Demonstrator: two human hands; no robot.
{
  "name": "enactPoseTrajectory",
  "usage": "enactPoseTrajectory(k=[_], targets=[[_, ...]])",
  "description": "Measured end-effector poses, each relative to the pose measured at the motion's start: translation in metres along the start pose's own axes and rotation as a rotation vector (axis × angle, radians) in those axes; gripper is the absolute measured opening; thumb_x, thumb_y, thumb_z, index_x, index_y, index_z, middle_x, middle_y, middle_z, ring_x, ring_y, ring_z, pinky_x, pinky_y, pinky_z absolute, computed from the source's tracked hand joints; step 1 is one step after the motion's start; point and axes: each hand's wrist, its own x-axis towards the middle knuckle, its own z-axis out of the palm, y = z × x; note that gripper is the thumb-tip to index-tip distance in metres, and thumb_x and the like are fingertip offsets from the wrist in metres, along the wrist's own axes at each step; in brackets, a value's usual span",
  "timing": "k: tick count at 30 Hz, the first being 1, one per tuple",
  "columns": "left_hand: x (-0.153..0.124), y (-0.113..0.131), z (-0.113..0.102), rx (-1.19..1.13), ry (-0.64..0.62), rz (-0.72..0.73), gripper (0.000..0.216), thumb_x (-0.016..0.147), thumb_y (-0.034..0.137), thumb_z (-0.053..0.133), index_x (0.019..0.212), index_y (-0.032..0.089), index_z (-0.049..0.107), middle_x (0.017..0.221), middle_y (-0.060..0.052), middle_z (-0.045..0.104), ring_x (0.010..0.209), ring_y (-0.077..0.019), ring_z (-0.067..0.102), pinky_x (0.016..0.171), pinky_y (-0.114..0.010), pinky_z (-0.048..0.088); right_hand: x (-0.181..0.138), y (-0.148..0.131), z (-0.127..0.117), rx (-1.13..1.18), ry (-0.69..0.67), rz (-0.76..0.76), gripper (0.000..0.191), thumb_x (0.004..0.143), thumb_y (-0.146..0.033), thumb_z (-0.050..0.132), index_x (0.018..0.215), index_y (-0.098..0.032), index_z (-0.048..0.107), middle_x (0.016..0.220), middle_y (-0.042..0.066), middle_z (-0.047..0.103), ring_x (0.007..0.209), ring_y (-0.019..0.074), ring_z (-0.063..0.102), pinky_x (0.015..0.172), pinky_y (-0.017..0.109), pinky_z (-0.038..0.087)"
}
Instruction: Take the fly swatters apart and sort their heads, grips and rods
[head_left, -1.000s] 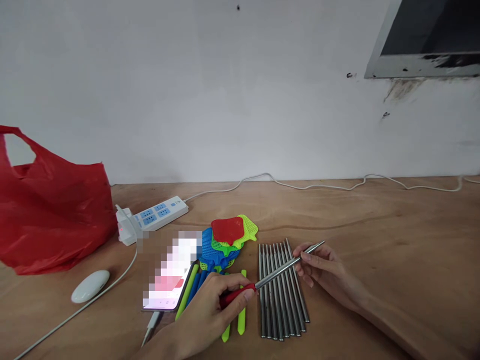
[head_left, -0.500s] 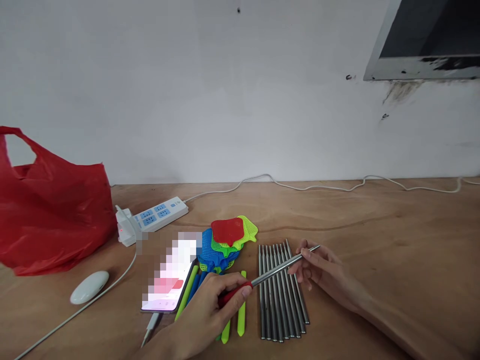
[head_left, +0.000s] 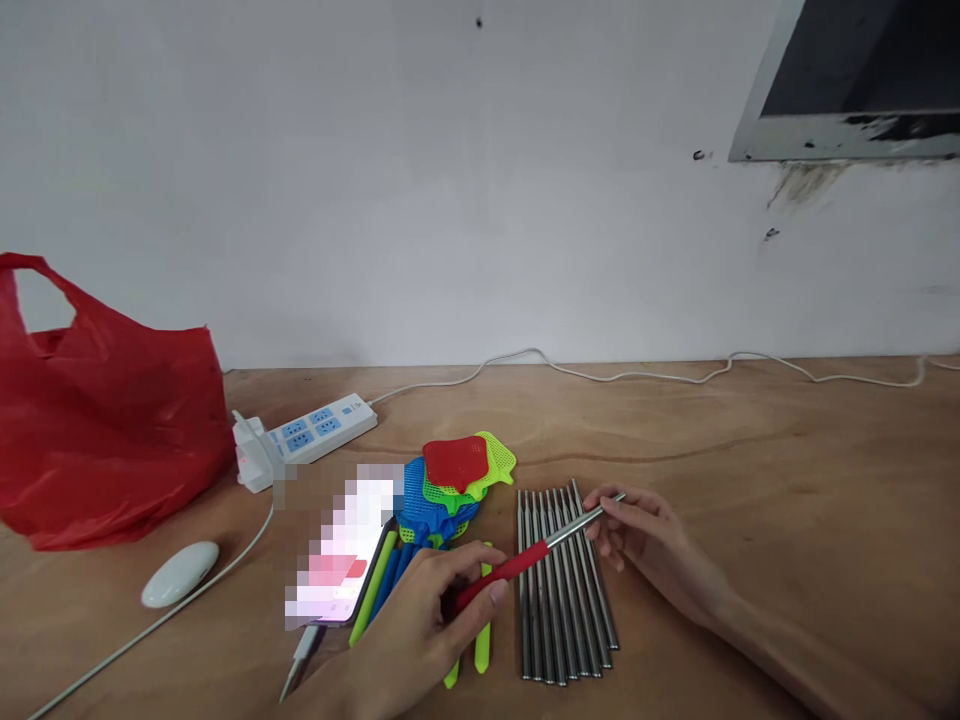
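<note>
My left hand (head_left: 424,625) pinches the red plastic handle (head_left: 501,575) that is slid over a thin steel rod (head_left: 576,526). At the rod's far end my right hand (head_left: 646,545) grips the metal with its fingertips. The rod crosses at a slant above a row of several bare steel rods (head_left: 562,585) lying side by side on the wooden table (head_left: 750,470). Left of them lie green and blue handles (head_left: 390,575) and a pile of small red, green and blue fly-swatter heads (head_left: 454,475).
A lit phone (head_left: 337,565) with a cable lies beside my left hand. Farther left are a white mouse-like object (head_left: 180,573), a white power strip (head_left: 307,432) and a red plastic bag (head_left: 105,410). A white cord (head_left: 637,373) runs along the wall.
The red handle has slid further up the rod, so less bare metal shows between my hands. The rod's free tip sticks out less past my right fingers.
</note>
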Motion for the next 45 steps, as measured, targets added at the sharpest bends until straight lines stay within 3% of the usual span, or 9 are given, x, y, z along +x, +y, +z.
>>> enactPoseTrajectory(k=[4, 14, 18, 21, 23, 28, 32, 37, 45], targets=[[0.002, 0.003, -0.003, 0.037, -0.017, 0.001, 0.043, 0.099, 0.054, 0.042, 0.115, 0.025, 0.069, 0.078, -0.001, 0.067, 0.076, -0.0205, 0.061, 0.067, -0.03, 0.046, 0.003, -0.003, -0.004, 0.049, 0.112, -0.046, 0.03, 0.071, -0.043, 0.086, 0.083, -0.016, 0.079, 0.067, 0.003, 0.069, 0.056, 0.0092, 0.058, 0.046, 0.015, 0.046], [0.005, 0.003, -0.008, 0.084, -0.005, 0.062, 0.038, 0.102, 0.047, 0.042, 0.117, 0.023, 0.066, 0.081, -0.002, 0.069, 0.078, -0.021, 0.063, 0.068, -0.031, 0.05, -0.003, -0.001, -0.003, -0.034, -0.044, -0.002, 0.032, 0.073, -0.044, 0.085, 0.091, -0.018, 0.079, 0.074, 0.006, 0.071, 0.061, 0.0117, 0.061, 0.048, 0.018, 0.046], [0.007, 0.0, -0.011, 0.192, 0.18, 0.267, 0.03, 0.102, 0.036, 0.044, 0.125, 0.025, 0.059, 0.12, -0.008, 0.065, 0.112, -0.0251, 0.06, 0.094, -0.039, 0.05, -0.002, 0.005, 0.001, 0.017, 0.029, -0.011, 0.034, 0.076, -0.048, 0.082, 0.089, -0.018, 0.077, 0.066, 0.002, 0.064, 0.054, 0.0091, 0.054, 0.046, 0.018, 0.042], [0.012, -0.008, -0.012, 0.38, 0.314, 0.299, 0.04, 0.102, 0.034, 0.045, 0.141, 0.025, 0.045, 0.143, -0.01, 0.053, 0.132, -0.0298, 0.049, 0.106, -0.049, 0.043, 0.0, 0.003, 0.002, 0.065, 0.146, -0.028, 0.037, 0.074, -0.052, 0.082, 0.082, -0.017, 0.074, 0.055, -0.003, 0.053, 0.048, 0.0069, 0.045, 0.044, 0.017, 0.037], [0.015, -0.015, -0.011, 0.494, 0.319, 0.292, 0.049, 0.102, 0.037, 0.045, 0.148, 0.022, 0.036, 0.149, -0.011, 0.049, 0.137, -0.0315, 0.044, 0.109, -0.053, 0.041, 0.001, 0.001, 0.001, 0.077, 0.176, -0.029, 0.038, 0.072, -0.053, 0.083, 0.077, -0.017, 0.072, 0.051, -0.004, 0.047, 0.046, 0.0066, 0.039, 0.042, 0.018, 0.035], [0.018, -0.019, -0.007, 0.589, 0.245, 0.282, 0.047, 0.102, 0.039, 0.045, 0.145, 0.02, 0.038, 0.141, -0.011, 0.057, 0.132, -0.0311, 0.05, 0.109, -0.056, 0.04, 0.001, -0.001, 0.001, 0.07, 0.175, 0.003, 0.04, 0.072, -0.055, 0.082, 0.076, -0.017, 0.069, 0.051, -0.005, 0.044, 0.046, 0.007, 0.034, 0.042, 0.019, 0.033], [0.016, -0.014, -0.01, 0.562, 0.317, 0.303, 0.035, 0.101, 0.035, 0.046, 0.132, 0.02, 0.048, 0.129, -0.011, 0.063, 0.121, -0.0306, 0.057, 0.103, -0.054, 0.045, 0.001, 0.0, -0.001, 0.073, 0.168, 0.003, 0.039, 0.075, -0.055, 0.079, 0.076, -0.017, 0.068, 0.051, -0.006, 0.041, 0.047, 0.0073, 0.033, 0.043, 0.019, 0.031], [0.018, -0.02, -0.008, 0.608, 0.321, 0.327, 0.047, 0.098, 0.035, 0.051, 0.141, 0.018, 0.041, 0.137, -0.013, 0.059, 0.127, -0.0317, 0.053, 0.104, -0.053, 0.046, 0.002, -0.001, -0.001, 0.077, 0.167, 0.012, 0.039, 0.075, -0.055, 0.078, 0.074, -0.018, 0.065, 0.051, -0.006, 0.038, 0.047, 0.0075, 0.031, 0.043, 0.02, 0.03], [0.016, -0.007, -0.011, 0.601, 0.24, 0.339, 0.036, 0.089, 0.028, 0.056, 0.123, 0.017, 0.06, 0.118, -0.012, 0.066, 0.111, -0.0323, 0.06, 0.098, -0.055, 0.048, 0.002, -0.001, -0.002, 0.116, 0.168, 0.049, 0.039, 0.073, -0.052, 0.081, 0.069, -0.019, 0.061, 0.053, -0.008, 0.032, 0.048, 0.0084, 0.026, 0.046, 0.023, 0.027]])
